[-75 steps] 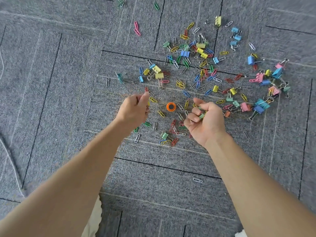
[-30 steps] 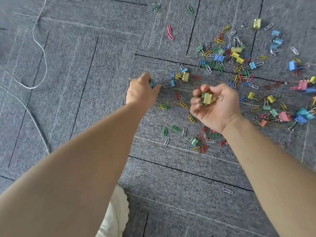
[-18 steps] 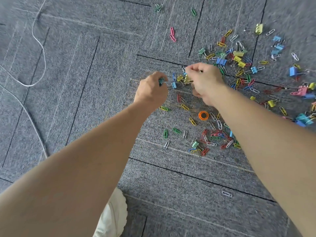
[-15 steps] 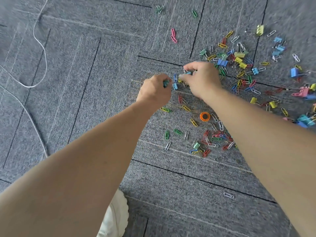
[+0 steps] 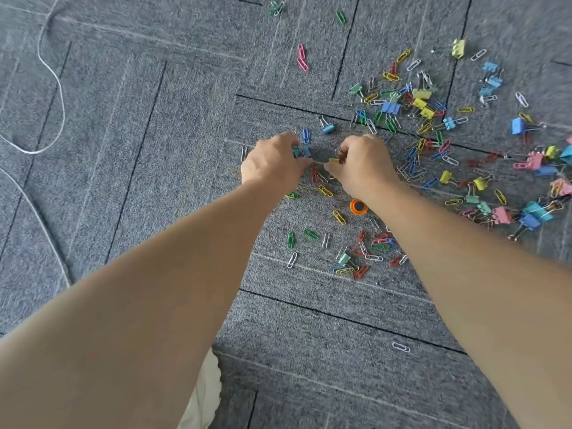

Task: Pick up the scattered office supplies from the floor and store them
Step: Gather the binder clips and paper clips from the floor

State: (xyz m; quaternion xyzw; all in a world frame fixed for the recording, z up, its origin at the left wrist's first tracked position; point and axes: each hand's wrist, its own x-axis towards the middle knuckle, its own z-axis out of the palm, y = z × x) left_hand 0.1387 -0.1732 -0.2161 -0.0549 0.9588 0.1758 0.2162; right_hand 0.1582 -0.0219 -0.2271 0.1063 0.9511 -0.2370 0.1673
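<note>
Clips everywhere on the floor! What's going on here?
Someone is tidying up clips spilled on the grey carpet. Their left hand grips a small green clip, and their right hand pinches a yellow clip close beside it. Lots of loose clips, in many colours, lie scattered on the carpet, mostly off to the right. No box or pot to put them in shows in the picture.

Clips (image 5: 390, 107) strewn on carpet (image 5: 154, 168), mostly at right — cord (image 5: 63, 97) far left, ring (image 5: 358, 206) amid clips near centre.
</note>
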